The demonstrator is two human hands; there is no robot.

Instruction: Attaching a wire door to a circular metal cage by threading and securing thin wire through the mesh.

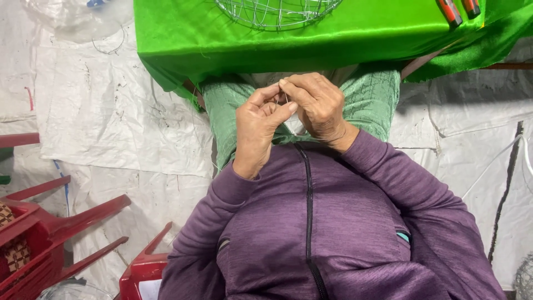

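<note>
My left hand (pixel 256 126) and my right hand (pixel 317 104) meet just above my lap, fingertips pinched together on a thin needle (pixel 279 101) with a fine thread that is barely visible. Both hands are held close to my chest, over my purple zip jacket (pixel 311 222) and green trousers (pixel 369 97). In front of my knees lies bright green cloth (pixel 233 39) spread over a low surface.
A round wire frame (pixel 277 12) rests on the green cloth. Two red-handled tools (pixel 458 10) lie at its right end. Red plastic chairs (pixel 50 228) stand at the left. White sheeting (pixel 111 122) covers the floor.
</note>
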